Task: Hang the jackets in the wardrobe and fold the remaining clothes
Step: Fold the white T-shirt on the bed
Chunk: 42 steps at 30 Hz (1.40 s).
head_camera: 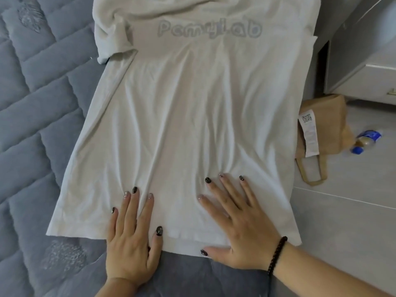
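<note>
Two hands lie flat on the hem end of a white T-shirt (pixel 192 125), which you have spread face-down or face-up (you cannot tell which) on a grey-blue quilted bedspread (pixel 42 103). Your left hand (pixel 131 239) sits at about 7 o'clock in the view, fingers straight and close together, pressing the fabric just above the hem. Your right hand (pixel 237 228) sits at about 5 o'clock, fingers straight and fanned out, palm down on the cloth, with a dark beaded bracelet (pixel 276 256) round its wrist. Neither hand grips anything. Grey lettering (pixel 210 30) runs across the shirt toward 12 o'clock, and one sleeve (pixel 113 37) is bunched up at 11 o'clock. A care label (pixel 309 133) sticks out from the shirt's edge at 3 o'clock. Beyond it, on the pale floor (pixel 342 211), lies a brown paper bag (pixel 330 129), with a blue-capped bottle (pixel 366 141) just beside it.
</note>
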Each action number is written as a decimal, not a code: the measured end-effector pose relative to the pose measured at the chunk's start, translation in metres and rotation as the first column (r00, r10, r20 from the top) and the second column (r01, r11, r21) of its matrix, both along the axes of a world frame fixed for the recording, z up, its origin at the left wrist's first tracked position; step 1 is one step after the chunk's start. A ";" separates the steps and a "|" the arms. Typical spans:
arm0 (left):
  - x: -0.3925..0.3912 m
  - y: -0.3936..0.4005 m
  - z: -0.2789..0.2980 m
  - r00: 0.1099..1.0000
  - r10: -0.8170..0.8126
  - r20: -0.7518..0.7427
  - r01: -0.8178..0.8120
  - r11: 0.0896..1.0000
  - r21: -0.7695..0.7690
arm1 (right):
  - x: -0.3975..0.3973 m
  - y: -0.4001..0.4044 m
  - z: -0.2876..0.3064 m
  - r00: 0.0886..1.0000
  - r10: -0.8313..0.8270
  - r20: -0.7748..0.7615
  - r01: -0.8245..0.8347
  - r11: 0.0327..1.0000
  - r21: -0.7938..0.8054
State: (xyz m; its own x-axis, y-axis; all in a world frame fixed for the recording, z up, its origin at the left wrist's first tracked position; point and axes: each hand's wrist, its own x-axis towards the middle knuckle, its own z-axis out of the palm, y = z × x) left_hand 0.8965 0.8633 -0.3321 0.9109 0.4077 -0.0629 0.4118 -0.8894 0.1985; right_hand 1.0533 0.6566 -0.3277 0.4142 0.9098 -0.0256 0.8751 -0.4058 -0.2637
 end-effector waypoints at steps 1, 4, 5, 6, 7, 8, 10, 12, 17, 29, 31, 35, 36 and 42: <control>0.002 -0.001 0.000 1.000 -0.005 0.009 0.005 1.000 -0.002 | 0.001 0.000 0.000 1.000 -0.009 0.007 0.009 1.000 0.015; 0.003 -0.003 -0.001 1.000 -0.019 0.003 0.019 1.000 0.025 | 0.001 -0.001 -0.002 0.999 -0.001 0.037 -0.001 0.999 0.042; 0.002 -0.003 -0.002 1.000 -0.022 0.002 0.022 0.999 0.028 | 0.000 -0.003 -0.003 0.999 0.008 0.051 -0.010 0.999 0.037; 0.001 -0.002 -0.002 1.000 -0.026 0.004 0.026 0.999 0.030 | 0.000 -0.004 -0.004 0.998 0.012 0.063 -0.014 0.999 0.030; 0.001 -0.001 -0.003 1.000 -0.024 0.010 0.024 0.999 0.033 | -0.002 -0.004 -0.005 0.997 0.011 0.072 -0.012 1.000 0.025; 0.000 -0.001 -0.004 1.000 -0.020 0.018 0.019 0.999 0.035 | -0.006 -0.005 -0.006 0.997 -0.002 0.078 0.001 1.000 0.021; -0.003 -0.001 -0.005 0.999 -0.013 0.042 0.012 1.000 0.029 | -0.019 -0.006 -0.005 0.996 -0.055 0.068 0.056 0.998 -0.004; -0.004 -0.003 -0.005 0.997 -0.012 0.070 0.011 1.000 0.014 | -0.042 -0.008 -0.002 0.989 -0.135 0.058 0.137 0.990 -0.020; -0.010 -0.002 -0.007 0.992 -0.028 0.124 0.028 1.000 0.000 | -0.119 -0.018 0.007 0.942 -0.330 0.061 0.333 0.942 -0.045; -0.045 0.046 0.026 0.961 -0.273 0.042 0.271 0.961 0.047 | -0.105 -0.015 0.040 0.812 -0.542 0.216 0.580 0.713 -0.393; -0.052 0.068 0.029 0.962 -0.271 -0.036 0.273 0.961 0.055 | -0.101 -0.005 0.039 0.769 -0.582 0.266 0.635 0.643 -0.428; -0.062 0.105 0.035 0.950 -0.256 -0.179 0.272 0.959 0.077 | -0.103 0.005 0.031 0.757 -0.580 0.301 0.650 0.617 -0.445; -0.063 0.111 0.038 0.945 -0.247 -0.213 0.273 0.956 0.103 | -0.102 0.003 0.031 0.765 -0.562 0.314 0.642 0.629 -0.439; -0.052 0.131 0.060 0.901 -0.195 -0.388 0.310 0.915 0.259 | -0.102 -0.013 0.049 0.806 -0.494 0.326 0.591 0.692 -0.414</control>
State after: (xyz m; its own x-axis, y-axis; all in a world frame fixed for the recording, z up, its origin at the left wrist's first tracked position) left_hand 0.8442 0.9946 -0.2719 0.9277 0.2178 -0.3033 0.1561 -0.9641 -0.2149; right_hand 0.9517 0.6432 -0.2785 0.8723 0.4118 -0.2638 0.4713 -0.8517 0.2291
